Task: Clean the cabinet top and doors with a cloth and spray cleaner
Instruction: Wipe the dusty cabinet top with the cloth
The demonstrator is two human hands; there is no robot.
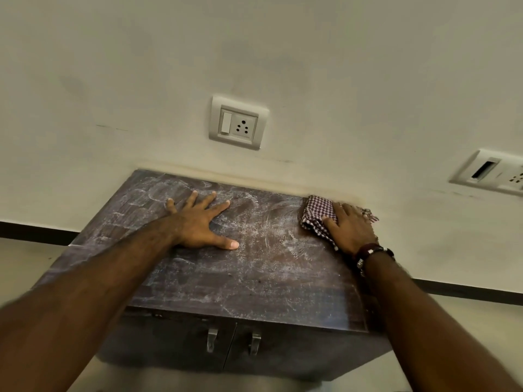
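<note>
A low dark wooden cabinet stands against a pale wall; its top [254, 267] is streaked with whitish dust and smears. My left hand [201, 222] lies flat on the top with fingers spread, near the middle left. My right hand [352, 227] presses a red-and-white checked cloth [317, 215] onto the top's far right corner, next to the wall. Two doors [198, 349] with metal handles [212, 339] show below the front edge. No spray cleaner is in view.
A switch-and-socket plate [237, 121] sits on the wall above the cabinet. A second wall plate [492, 172] is at the right edge. A dark skirting strip [36, 230] runs along the wall's base above a light floor [22, 264].
</note>
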